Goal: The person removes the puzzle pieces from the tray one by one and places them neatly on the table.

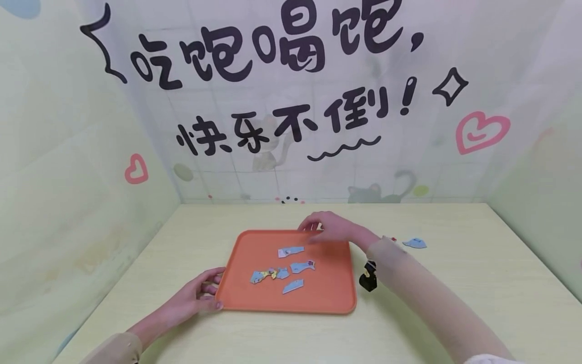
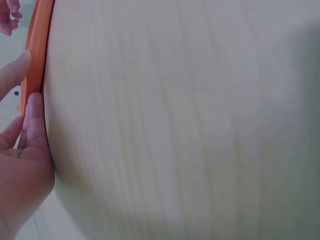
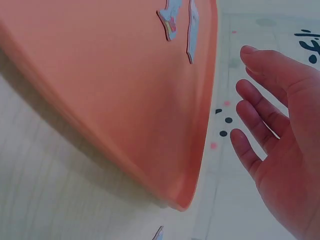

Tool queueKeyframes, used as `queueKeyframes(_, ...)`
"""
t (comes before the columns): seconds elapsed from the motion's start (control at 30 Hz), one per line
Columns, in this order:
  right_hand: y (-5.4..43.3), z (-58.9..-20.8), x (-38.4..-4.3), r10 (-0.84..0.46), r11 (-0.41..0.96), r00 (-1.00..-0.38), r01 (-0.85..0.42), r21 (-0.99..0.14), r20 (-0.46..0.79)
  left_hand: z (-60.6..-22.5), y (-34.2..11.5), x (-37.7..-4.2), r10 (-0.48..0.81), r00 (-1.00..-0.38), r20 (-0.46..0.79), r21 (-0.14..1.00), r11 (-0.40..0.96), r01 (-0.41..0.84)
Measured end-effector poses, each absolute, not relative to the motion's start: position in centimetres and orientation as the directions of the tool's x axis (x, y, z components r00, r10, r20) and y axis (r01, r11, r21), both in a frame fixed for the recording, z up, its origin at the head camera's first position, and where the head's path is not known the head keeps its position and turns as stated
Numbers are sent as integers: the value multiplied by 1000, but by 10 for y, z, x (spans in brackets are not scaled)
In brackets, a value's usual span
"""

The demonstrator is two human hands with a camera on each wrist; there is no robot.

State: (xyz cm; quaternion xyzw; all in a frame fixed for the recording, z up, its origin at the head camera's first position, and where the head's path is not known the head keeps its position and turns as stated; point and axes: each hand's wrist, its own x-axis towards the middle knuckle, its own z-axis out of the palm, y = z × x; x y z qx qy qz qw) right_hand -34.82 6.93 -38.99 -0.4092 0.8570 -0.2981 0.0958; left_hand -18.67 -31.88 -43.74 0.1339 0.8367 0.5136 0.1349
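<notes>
An orange tray (image 1: pixel 327 298) rests on the table with several flat, irregular light-blue printed puzzle pieces (image 1: pixel 293 286) on it. Two of these pieces, near the middle, are joined or touching. My left hand (image 1: pixel 195 296) grips the tray's left rim; in the left wrist view the thumb (image 2: pixel 17 72) lies on one side of the orange rim and the fingers on the other. Over the tray's far right corner hovers my right hand (image 1: pixel 334 227), fingers spread and loosely bent. In the right wrist view it shows apart from the rim, holding nothing.
Right of the tray lie a small dark piece (image 1: pixel 369 278) and, farther back, a light-blue piece (image 1: pixel 415 243). Something small and reddish is partly hidden by the right sleeve (image 1: pixel 400 263). Printed cloth walls (image 1: pixel 254 182) enclose the pale wooden table (image 1: pixel 459 298) at the back and sides.
</notes>
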Motion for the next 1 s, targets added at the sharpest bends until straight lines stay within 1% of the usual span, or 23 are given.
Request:
queueKeyframes(0.27, 53, -391, -333, -811, 461, -583, -686, -562, 47, -435, -317, -187, 358, -929, -88, 894, 440, 85)
queueKeyframes(0.47, 44, -391, -321, -841, 446, -541, -686, -574, -7, -434, -317, -186, 360, -929, -89, 893, 443, 86)
queueKeyframes(0.57, 41, -393, -317, -839, 470, -542, -682, -560, -43, -435, -317, -186, 355, -930, -98, 894, 442, 74)
queueKeyframes(0.77, 36, -402, -312, -810, 538, -574, -642, -545, -124, -434, -316, -187, 359, -929, -93, 894, 440, 80)
queueKeyframes(1.0, 32, -404, -306, -806, 539, -577, -625, -565, -130, -433, -315, -186, 359, -928, -105, 900, 431, 65)
